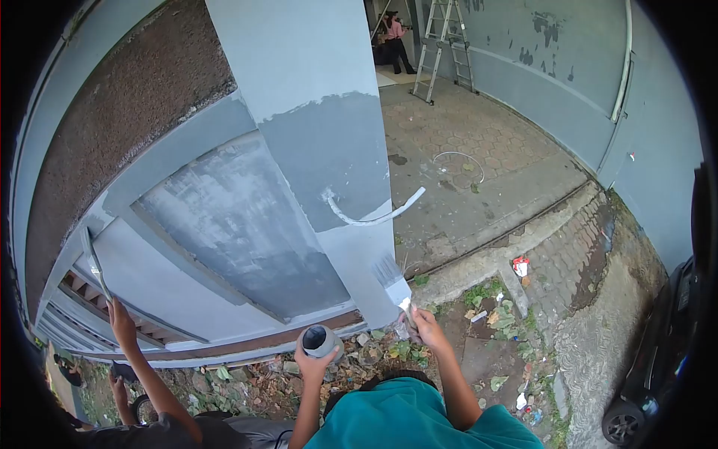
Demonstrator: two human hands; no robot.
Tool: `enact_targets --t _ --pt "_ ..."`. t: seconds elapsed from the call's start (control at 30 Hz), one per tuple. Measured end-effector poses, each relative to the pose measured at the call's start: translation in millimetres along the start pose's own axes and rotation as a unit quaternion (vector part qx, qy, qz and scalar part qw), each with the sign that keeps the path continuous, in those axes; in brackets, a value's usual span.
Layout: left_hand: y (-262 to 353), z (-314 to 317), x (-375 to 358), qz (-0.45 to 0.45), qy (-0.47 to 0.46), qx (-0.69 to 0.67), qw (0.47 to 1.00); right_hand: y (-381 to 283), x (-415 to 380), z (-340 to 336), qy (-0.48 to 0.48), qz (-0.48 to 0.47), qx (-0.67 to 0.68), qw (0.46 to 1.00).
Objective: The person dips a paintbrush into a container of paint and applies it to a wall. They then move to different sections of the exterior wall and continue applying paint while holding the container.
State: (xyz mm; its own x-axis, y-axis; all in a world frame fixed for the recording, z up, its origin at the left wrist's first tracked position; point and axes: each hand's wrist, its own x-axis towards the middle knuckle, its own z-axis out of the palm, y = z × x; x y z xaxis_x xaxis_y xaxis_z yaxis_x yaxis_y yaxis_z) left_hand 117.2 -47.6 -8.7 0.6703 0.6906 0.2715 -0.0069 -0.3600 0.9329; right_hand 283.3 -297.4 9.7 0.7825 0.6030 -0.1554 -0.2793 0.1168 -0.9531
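My left hand (314, 364) is wrapped round a small grey container (329, 343) with a dark inside, held upright near the foot of the wall. In my right hand (428, 330) is a wide paintbrush (398, 290), gripped by its handle. Its bristles overlap the lower part of the pillar (348, 266), which is pale there. Higher up, the pillar carries a darker grey band (321, 150) with a ragged top edge. A curved white pipe (374, 221) sticks out from the pillar just above the brush.
At left, a co-worker's hand (123, 327) holds another paintbrush (94, 262) against the wall. A patchy grey recessed panel (239, 217) lies between us. Leaves and rubble (247, 389) cover the ground. A ladder (441, 52) and another person (396, 37) are farther back; a dark car (658, 359) stands right.
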Motion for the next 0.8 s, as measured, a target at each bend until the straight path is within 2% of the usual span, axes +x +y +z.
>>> enact_targets --t 0.07,0.13,0.2,0.27,0.37,0.47,0.57,0.63,0.67,0.77,0.8 --pt "2 6 -7 -0.003 -0.012 -0.021 1.0 27 -14 -20 0.039 -0.016 -0.025 0.999" --pt "2 3 -15 -0.011 -0.019 -0.025 0.999 38 -32 -32 0.064 0.057 -0.017 0.996" --pt "-6 -5 -19 -0.016 -0.034 -0.03 0.999 55 -43 -37 0.076 0.065 -0.005 0.995" --pt "-22 -22 -18 -0.045 -0.007 -0.004 0.999 70 -51 -38 0.093 0.07 0.01 0.993" --pt "-30 -37 -15 -0.028 0.024 0.015 0.999 86 -53 -32 0.12 0.082 -0.023 0.989" --pt "-18 -35 -14 -0.053 0.043 -0.003 0.998 91 -46 -24 0.083 0.093 0.035 0.992" --pt "-12 -28 -31 -0.072 0.018 0.009 0.997 104 -42 -11 0.112 0.128 0.008 0.985" --pt "-21 -19 -39 -0.083 -0.085 0.027 0.993 95 -40 -5 0.128 0.105 -0.016 0.986" --pt "-34 -15 -47 -0.077 -0.098 0.013 0.992 96 -41 -2 0.139 0.093 -0.004 0.986" --pt "25 8 -63 -0.086 -0.121 -0.007 0.989 93 -58 6 0.166 0.118 0.005 0.979" --pt "8 9 -67 -0.07 -0.142 -0.026 0.987 94 -67 9 0.165 0.118 0.0 0.979"
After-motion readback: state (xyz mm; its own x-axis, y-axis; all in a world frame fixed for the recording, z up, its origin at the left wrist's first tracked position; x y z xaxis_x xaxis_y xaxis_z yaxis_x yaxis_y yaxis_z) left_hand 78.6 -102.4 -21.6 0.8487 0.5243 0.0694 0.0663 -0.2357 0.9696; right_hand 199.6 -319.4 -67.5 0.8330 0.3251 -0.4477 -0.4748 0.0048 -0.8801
